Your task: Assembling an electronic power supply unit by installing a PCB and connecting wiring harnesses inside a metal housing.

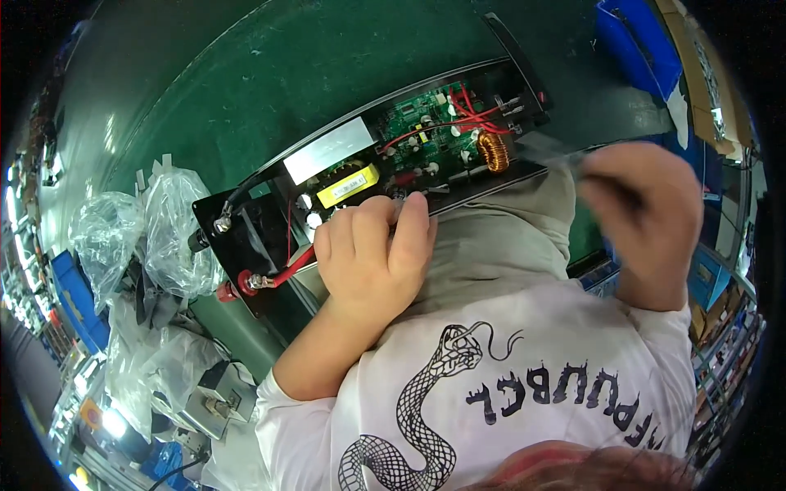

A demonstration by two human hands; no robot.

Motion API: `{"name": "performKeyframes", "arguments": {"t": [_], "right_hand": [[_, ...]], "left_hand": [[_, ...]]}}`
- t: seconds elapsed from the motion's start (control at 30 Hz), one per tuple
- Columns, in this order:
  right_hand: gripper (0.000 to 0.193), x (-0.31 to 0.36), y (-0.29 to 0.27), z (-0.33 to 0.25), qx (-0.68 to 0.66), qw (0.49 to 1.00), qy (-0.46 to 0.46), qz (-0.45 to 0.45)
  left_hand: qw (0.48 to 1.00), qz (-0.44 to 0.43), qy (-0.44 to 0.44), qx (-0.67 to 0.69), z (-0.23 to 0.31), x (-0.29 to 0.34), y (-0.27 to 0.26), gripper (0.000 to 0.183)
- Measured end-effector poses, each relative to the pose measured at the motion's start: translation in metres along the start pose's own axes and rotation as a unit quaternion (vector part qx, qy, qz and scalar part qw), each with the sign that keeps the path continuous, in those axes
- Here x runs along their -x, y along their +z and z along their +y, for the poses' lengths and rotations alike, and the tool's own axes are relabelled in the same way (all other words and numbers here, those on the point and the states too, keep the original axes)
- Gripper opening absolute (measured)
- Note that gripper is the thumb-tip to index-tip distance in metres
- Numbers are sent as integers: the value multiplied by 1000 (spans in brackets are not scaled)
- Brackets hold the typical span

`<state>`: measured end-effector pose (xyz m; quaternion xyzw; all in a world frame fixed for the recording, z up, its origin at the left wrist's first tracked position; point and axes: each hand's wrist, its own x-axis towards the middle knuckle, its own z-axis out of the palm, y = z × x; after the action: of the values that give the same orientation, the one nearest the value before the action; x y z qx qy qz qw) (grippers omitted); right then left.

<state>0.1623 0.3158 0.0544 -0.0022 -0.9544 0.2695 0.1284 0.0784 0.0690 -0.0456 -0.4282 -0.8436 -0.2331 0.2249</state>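
An opened power inverter (393, 155) lies aslant on the green work surface, its black metal case showing a green circuit board, a yellow-labelled transformer (348, 187) and a copper-wound coil (493, 152). My left hand (368, 250) grips the case's near long edge, fingers curled over it beside the transformer. Off the right end, my right hand (643, 204) is curled and smeared by motion. A thin, pale blurred thing (544, 150) reaches from its fingertips toward the coil; its kind is unclear. Red and black terminals (246, 282) sit on the left end panel.
Clear plastic bags (176, 229) are heaped left of the case, with a metal bracket-like part (221, 401) below them. A blue bin (639, 45) and cardboard (712, 82) stand at the far right. Another blue bin (78, 299) is at the left.
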Motion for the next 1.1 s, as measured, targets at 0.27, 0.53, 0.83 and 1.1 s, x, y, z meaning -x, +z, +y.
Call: {"name": "performKeyframes", "arguments": {"t": [0.27,0.53,0.83,1.1], "right_hand": [[15,-45,26,-15,45,962,-79,-259],[10,-65,27,-25,121,924,-114,-344],[6,-59,32,-18,71,946,-205,-242],[6,-58,28,-35,212,902,-234,-296]], "left_hand": [[999,-11,-15,30,-2,-1,-2,51],[999,-22,-6,22,-5,1,-2,48],[999,-29,2,14,-4,-1,-2,45],[1000,-22,0,20,-4,-2,-2,53]]}}
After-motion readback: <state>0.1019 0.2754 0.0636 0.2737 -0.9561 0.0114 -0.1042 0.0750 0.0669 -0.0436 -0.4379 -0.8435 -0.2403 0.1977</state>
